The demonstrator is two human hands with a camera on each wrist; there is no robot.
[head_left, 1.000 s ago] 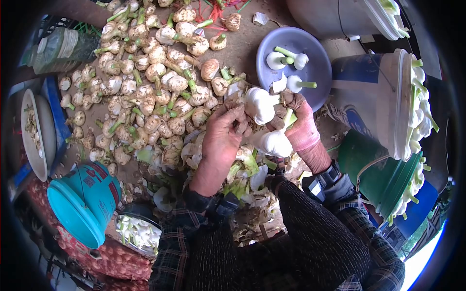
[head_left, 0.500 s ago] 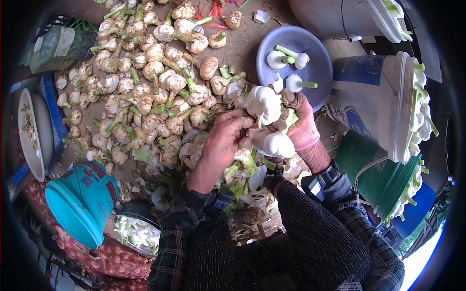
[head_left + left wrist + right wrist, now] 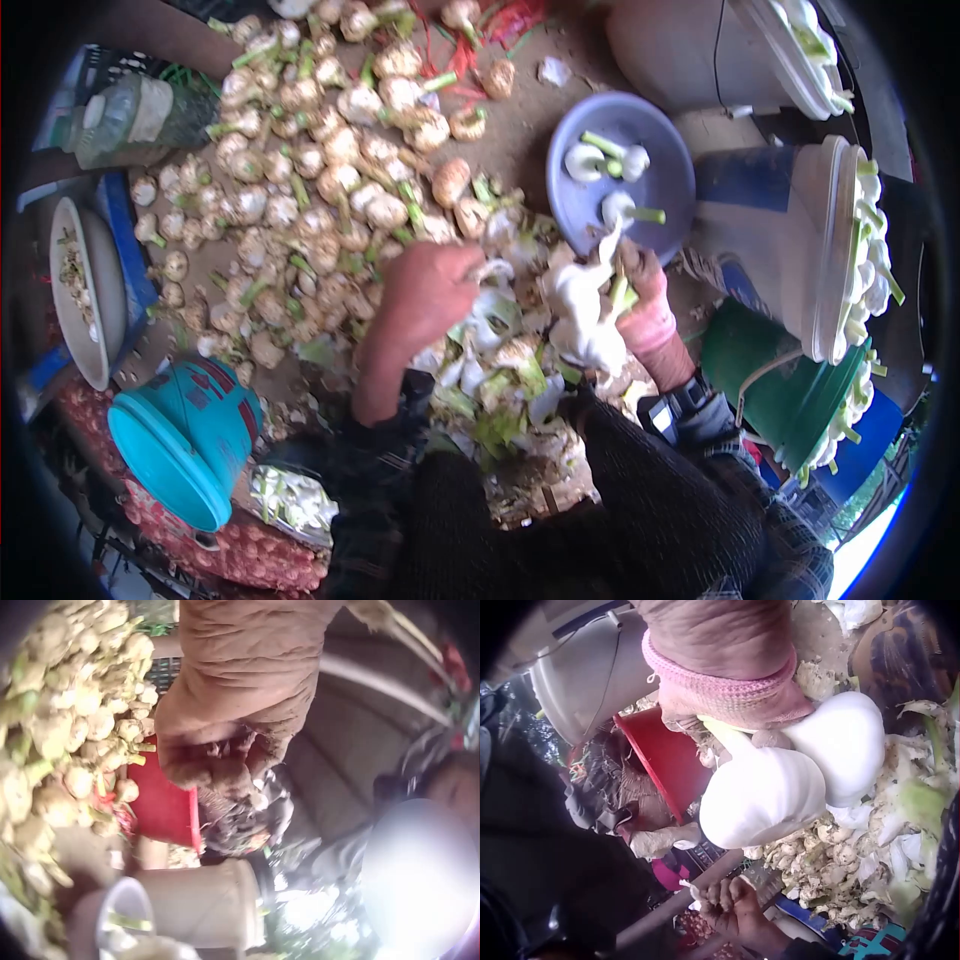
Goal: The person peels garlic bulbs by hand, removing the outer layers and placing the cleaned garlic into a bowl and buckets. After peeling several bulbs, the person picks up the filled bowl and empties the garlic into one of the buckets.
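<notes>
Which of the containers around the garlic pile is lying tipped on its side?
The teal bucket at lower left: it lies tipped with its open mouth showing, while the blue bowl and the white buckets stand mouth-up with peeled garlic.

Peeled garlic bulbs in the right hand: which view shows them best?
The right wrist view. Two peeled garlic bulbs fill the frame, white and sharp, gripped by the right hand. The head view shows them small and blurred in that hand. The left wrist view shows only the left hand, not them.
</notes>
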